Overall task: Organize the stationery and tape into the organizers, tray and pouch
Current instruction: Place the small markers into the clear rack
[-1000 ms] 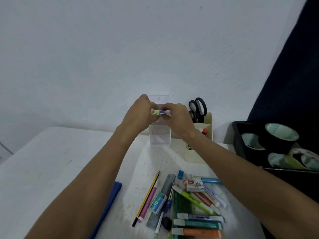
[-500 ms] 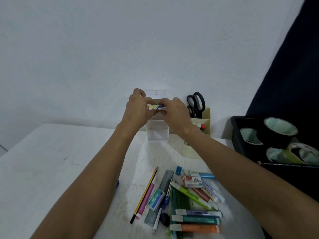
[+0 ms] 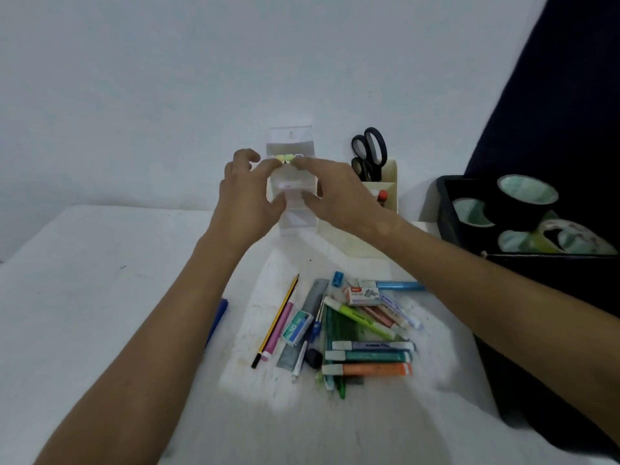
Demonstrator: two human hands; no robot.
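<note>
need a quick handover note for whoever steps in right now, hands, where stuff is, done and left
Left hand and right hand: both at the clear organizer, fingers on a clear packet of coloured sticky tabs standing in it; whether either grip is firm is unclear.
Done: scissors stand in the beige organizer; tape rolls sit in the black tray.
Left: the pile of highlighters, pencil and staple boxes on the table. A blue item lies beside the left forearm.
</note>
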